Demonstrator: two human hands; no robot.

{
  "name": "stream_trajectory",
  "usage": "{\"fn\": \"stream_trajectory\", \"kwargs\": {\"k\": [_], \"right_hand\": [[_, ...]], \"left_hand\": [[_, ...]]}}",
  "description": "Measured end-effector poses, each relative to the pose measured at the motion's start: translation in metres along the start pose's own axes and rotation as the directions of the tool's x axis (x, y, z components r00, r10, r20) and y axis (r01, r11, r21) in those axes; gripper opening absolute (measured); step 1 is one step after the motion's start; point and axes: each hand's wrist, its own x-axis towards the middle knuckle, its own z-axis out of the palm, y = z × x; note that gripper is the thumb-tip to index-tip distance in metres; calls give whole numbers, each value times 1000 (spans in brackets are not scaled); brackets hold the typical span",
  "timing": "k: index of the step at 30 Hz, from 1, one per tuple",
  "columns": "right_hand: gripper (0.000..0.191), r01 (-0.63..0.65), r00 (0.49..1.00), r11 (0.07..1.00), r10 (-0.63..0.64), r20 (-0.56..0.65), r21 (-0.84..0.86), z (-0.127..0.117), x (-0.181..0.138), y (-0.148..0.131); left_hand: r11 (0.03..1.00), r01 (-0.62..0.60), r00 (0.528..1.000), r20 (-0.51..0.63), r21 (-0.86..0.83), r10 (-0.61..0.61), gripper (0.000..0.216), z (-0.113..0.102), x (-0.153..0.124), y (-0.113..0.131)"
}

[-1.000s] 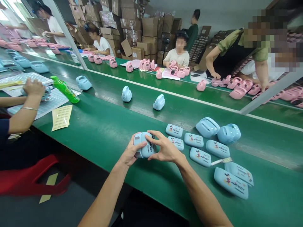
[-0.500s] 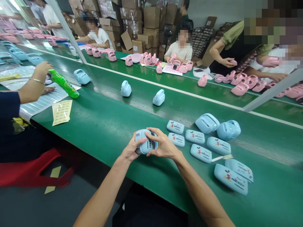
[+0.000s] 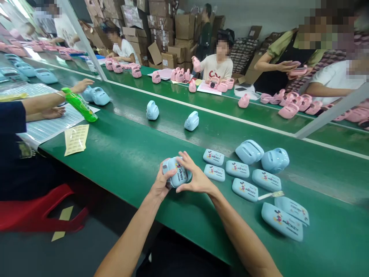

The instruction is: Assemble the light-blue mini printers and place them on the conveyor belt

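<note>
A light blue plastic case (image 3: 170,177), its Mickey-printed cover tilted up toward me, is gripped at its left end by my left hand (image 3: 160,184), thumb across the front. My right hand (image 3: 196,177) curves around the other end with fingers spread apart, thumb low and fingertips high; whether they touch the case I cannot tell. Several printed blue covers lie on the green table to the right, among them a front one (image 3: 282,222) and a middle one (image 3: 245,189). A white strip (image 3: 268,196) lies by them.
Two blue handled cases (image 3: 249,151) stand behind the covers; others (image 3: 191,120) sit along the belt. At left, a co-worker's arm (image 3: 43,103) extends past a green bottle (image 3: 79,104) and a yellow sticker sheet (image 3: 76,139). Pink cases (image 3: 289,109) line the far side, where people work.
My right fingers have spread and lifted from the cover, baring more of its print. The co-worker's hand at left has moved from the green bottle toward the blue cases.
</note>
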Motion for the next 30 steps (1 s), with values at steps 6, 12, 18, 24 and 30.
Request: {"fn": "stream_trajectory", "kwargs": {"k": [6,12,18,24,30], "right_hand": [[95,-295,863,634,498,-84,715,29,1,3],[103,-210,912,847,349,-213,489,18,5,14],[86,-145,971,989,144,-189,8,18,-1,30],[43,-159,880,979,81,-468,-129,44,17,26],[48,-262,789,948,103,-606,-179,57,34,33]], "left_hand": [[965,-261,965,9,-40,261,77,-9,17,-2],[871,-377,926,142,315,349,56,-26,40,9],[511,-406,778,-6,757,628,67,-20,55,-6],[451,-387,744,-17,804,668,62,-16,53,-9],[454,-328,729,-83,829,679,58,-10,55,-13]]}}
